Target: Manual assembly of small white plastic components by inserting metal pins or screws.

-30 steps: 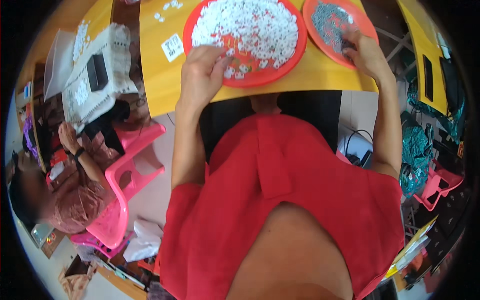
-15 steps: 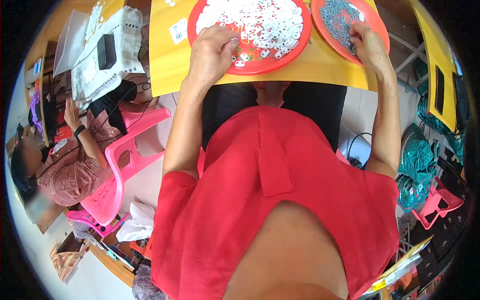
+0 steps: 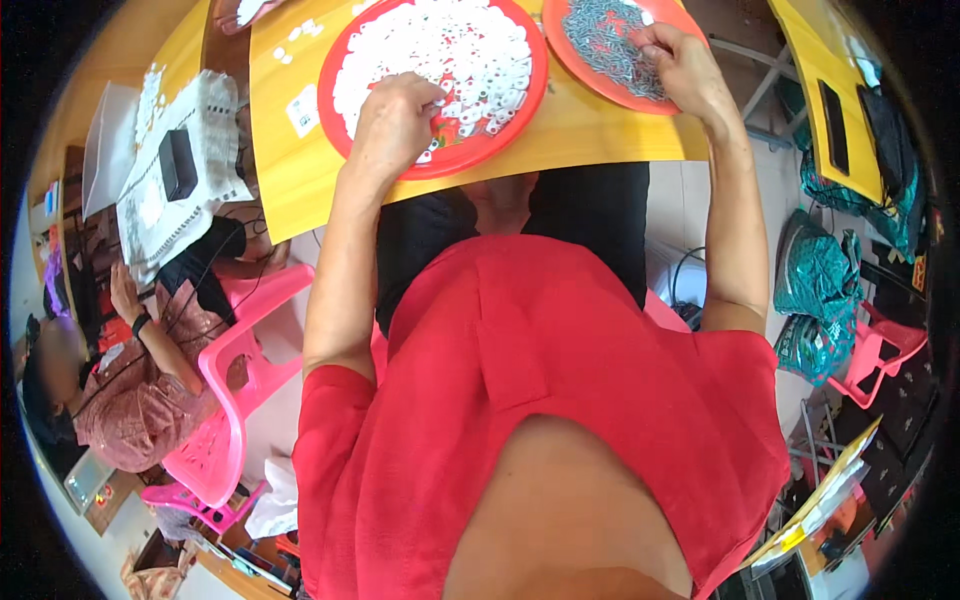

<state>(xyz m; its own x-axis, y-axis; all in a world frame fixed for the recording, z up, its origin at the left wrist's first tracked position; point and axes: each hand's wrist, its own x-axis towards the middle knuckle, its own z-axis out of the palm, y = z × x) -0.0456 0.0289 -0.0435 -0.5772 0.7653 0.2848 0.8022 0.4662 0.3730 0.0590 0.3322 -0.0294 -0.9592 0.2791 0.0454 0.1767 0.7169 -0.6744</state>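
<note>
My left hand (image 3: 392, 118) is over the near left part of a round red tray (image 3: 333, 128) heaped with small white plastic pieces with holes (image 3: 430, 45). Its thumb and fingers are pinched together at the pieces, and whatever lies between the tips is too small to make out. To the right, my right hand (image 3: 685, 72) reaches into an orange-red tray (image 3: 560, 50) of thin grey metal screws or nails (image 3: 605, 45). The fingers of that hand are bent and closed at the edge of the pile; what they grip is hidden. A small white piece (image 3: 647, 18) lies by them.
Both trays stand on a yellow table (image 3: 285, 185), with a white label (image 3: 303, 110) and loose white pieces (image 3: 293, 38). At left a person (image 3: 150, 390) sits on a pink chair (image 3: 225, 430) near a cloth (image 3: 150, 220) bearing a black box (image 3: 178, 165). Green bags (image 3: 815, 270) lie at right.
The whole view has shifted, so the table and trays sit further left. My left hand now reaches slightly farther over the white pieces. My right hand remains at the grey pile.
</note>
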